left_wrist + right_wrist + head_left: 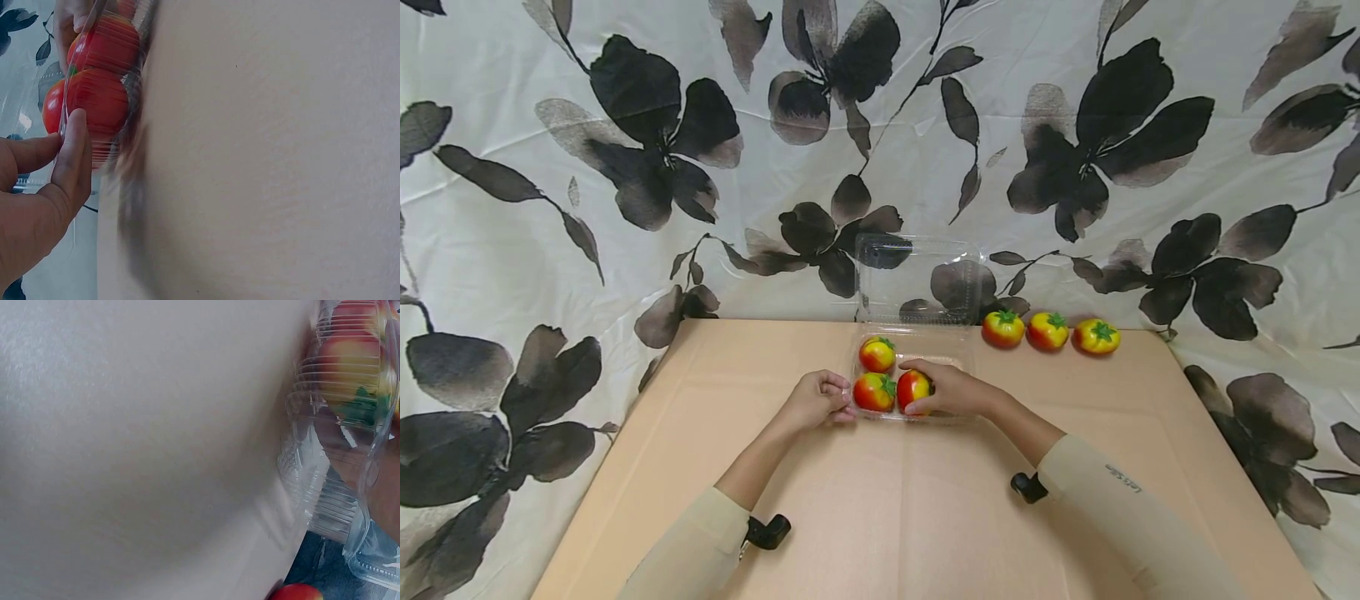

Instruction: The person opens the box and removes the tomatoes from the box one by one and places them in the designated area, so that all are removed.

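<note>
A clear plastic clamshell box (955,342) stands near the back of the table with its lid (917,279) raised. My left hand (816,398) pinches the box's left rim between thumb and fingers; the left wrist view shows the fingertips (77,122) against the ribbed wall. Inside, one red-and-yellow tomato (877,355) sits at the back left and another tomato (874,392) at the front left. The fingers of my right hand (951,390) curl over a third tomato (913,390), at the front beside the second. Its green top is hidden in the head view.
Three more tomatoes lie in a row right of the box along the table's back edge: a near one (1003,329), a middle one (1048,332) and a far one (1097,337). Behind the tan table (865,500) hangs a white cloth (940,183) with dark flowers.
</note>
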The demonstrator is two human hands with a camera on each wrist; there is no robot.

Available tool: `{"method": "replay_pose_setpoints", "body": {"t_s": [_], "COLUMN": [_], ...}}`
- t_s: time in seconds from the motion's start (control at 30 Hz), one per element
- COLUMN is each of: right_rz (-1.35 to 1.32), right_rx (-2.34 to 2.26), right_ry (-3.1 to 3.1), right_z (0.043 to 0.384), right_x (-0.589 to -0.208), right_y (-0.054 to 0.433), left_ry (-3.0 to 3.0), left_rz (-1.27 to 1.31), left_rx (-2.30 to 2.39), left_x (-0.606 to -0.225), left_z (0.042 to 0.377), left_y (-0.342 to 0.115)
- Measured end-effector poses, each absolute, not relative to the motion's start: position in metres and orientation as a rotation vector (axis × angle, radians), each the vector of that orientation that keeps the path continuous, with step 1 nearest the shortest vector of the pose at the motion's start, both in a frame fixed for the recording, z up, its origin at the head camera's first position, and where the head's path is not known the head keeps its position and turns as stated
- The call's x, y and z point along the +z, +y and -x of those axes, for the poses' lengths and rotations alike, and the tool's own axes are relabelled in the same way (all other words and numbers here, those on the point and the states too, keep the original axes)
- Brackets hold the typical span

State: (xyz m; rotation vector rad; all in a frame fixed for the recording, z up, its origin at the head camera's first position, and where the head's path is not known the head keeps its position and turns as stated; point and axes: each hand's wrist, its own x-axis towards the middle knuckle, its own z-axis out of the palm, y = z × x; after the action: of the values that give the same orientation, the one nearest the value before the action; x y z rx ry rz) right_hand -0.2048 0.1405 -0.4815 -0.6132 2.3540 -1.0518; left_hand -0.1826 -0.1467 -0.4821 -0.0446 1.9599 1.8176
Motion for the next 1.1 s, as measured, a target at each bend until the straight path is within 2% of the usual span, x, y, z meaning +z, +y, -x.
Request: {"method": "replay_pose_setpoints", "body": {"t_s": [0.63,1.1], "right_rz": [0.629,0.533], "right_rx": [-1.033,-1.102], "right_ry": [2.387,2.343], "right_z": [0.2041,0.2025], "right_x": [-0.4816,-0.4807], "right_y": [0.1374,0.1366], "left_ry": [1.947,1.963], "left_rz": [0.013,0.012], "left_rx": [1.831,1.818], "left_x": [-0.4857,-0.4855], "left_z": [0.1822,0.1824], "left_y": [-0.1478,-0.1476]}}
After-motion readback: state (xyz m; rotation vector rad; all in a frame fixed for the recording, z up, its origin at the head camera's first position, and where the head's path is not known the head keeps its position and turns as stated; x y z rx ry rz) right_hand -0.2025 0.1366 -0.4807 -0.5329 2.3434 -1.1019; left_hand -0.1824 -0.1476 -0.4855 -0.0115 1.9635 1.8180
